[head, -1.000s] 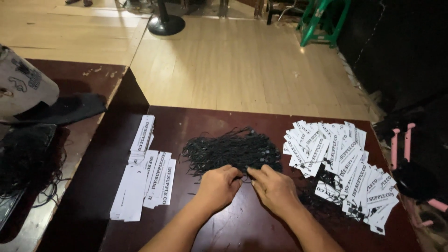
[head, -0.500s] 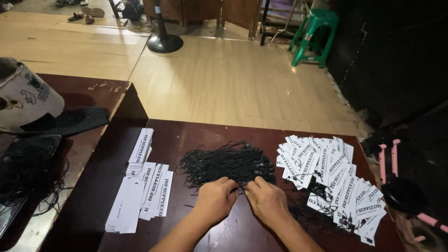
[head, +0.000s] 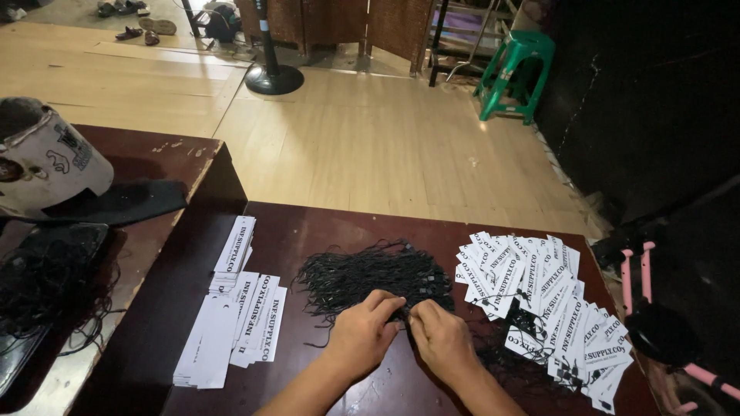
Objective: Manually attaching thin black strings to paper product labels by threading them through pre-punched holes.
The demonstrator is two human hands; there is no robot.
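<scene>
A tangled pile of thin black strings [head: 362, 271] lies in the middle of a dark red-brown table [head: 308, 223]. My left hand [head: 362, 333] and my right hand [head: 441, 337] rest side by side at the pile's near edge, fingertips pinching into the strings. Left of my hands lie rows of white paper tags [head: 239, 316] with black print. To the right, a fanned heap of white tags [head: 547, 300] has black strings threaded among them.
A second, higher table at the left carries a white cap [head: 54, 166] and a dark tray of black cord [head: 38, 285]. A fan stand base [head: 274, 77] and a green plastic stool [head: 512, 73] stand on the wooden floor beyond. A pink-and-black object [head: 655, 323] sits at the right.
The view has tilted and shifted, so the table sits lower in the picture. My two hands stay together at the near edge of the string pile, fingers working slightly.
</scene>
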